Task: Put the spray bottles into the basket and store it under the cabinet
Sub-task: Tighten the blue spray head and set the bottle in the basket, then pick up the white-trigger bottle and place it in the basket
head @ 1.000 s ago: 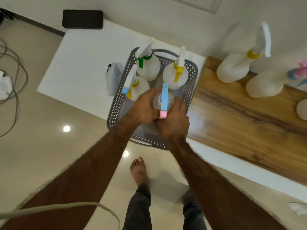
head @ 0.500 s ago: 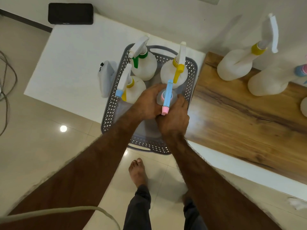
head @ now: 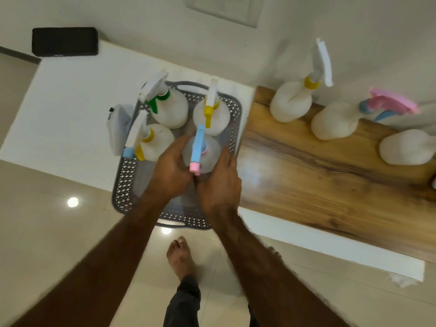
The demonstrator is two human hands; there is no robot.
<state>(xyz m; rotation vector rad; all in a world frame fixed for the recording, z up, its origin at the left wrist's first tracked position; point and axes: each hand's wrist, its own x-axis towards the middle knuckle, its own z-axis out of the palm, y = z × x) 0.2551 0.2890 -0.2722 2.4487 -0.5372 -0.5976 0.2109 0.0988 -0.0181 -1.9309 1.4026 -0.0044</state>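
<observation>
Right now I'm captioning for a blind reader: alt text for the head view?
Both hands, left hand and right hand, hold a blue-and-pink spray bottle over a grey basket holding three others; more bottles stand on the wooden counter.

Grey basket on white worktop, three spray bottles inside at far end. Left hand and right hand wrapped around blue-and-pink-topped bottle, upright within basket. Three more bottles on wooden worktop to right. Bare foot on tiled floor.
</observation>
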